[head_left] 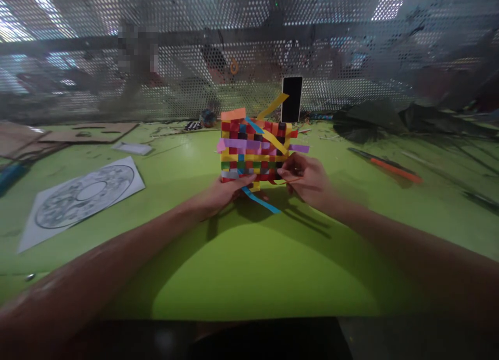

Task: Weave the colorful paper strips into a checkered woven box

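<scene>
A multicoloured woven piece [253, 154] of flat strips stands above the green table, with loose ends sticking out at its edges. My left hand [228, 191] grips its lower left edge, thumb on the front and the other fingers mostly hidden. A blue strip [262, 201] hangs down from the bottom beside that thumb. At the lower right corner my right hand [302, 178] is closed, its fingertips pinching a thin red strip [276, 182]. A yellow strip [274, 106] and an orange strip [234, 114] project at the top.
On the green table [249, 266], a paper with a circular drawing [89, 193] and cut cardboard [89, 132] lie left. An orange-handled tool [393, 170] and dark leaves [366, 121] are right. Behind the weave, a dark phone-like object [292, 99] stands before a perforated metal screen [171, 84].
</scene>
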Tool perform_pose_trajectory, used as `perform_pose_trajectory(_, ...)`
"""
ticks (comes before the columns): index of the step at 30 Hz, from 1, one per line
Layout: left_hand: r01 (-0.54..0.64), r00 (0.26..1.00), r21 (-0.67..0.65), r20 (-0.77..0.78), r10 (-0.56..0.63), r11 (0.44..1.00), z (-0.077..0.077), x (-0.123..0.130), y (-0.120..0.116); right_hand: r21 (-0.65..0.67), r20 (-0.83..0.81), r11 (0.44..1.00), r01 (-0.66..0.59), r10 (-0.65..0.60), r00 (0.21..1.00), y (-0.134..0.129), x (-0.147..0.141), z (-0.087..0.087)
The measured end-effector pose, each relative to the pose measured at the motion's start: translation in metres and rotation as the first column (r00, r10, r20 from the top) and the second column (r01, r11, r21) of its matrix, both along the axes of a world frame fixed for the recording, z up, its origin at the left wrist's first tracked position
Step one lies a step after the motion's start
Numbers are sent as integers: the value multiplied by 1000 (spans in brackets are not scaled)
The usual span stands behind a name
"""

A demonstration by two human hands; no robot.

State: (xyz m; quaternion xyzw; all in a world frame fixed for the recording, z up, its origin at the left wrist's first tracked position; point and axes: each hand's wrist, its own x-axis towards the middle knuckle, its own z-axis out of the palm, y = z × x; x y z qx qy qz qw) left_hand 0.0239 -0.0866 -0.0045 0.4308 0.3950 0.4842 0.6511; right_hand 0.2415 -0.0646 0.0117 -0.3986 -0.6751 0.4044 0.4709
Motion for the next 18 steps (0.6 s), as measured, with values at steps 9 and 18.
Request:
perform_pose_trajectory(9,-27,999,-8,-24,27,1000,3,4,-5,-8,-21,998,-60,60,998,7,7,-11)
perform_pose_trajectory(18,-39,989,95,-139,52,995,2,2,-5,-154,-136,972,-176,156,978,16,10,-2)
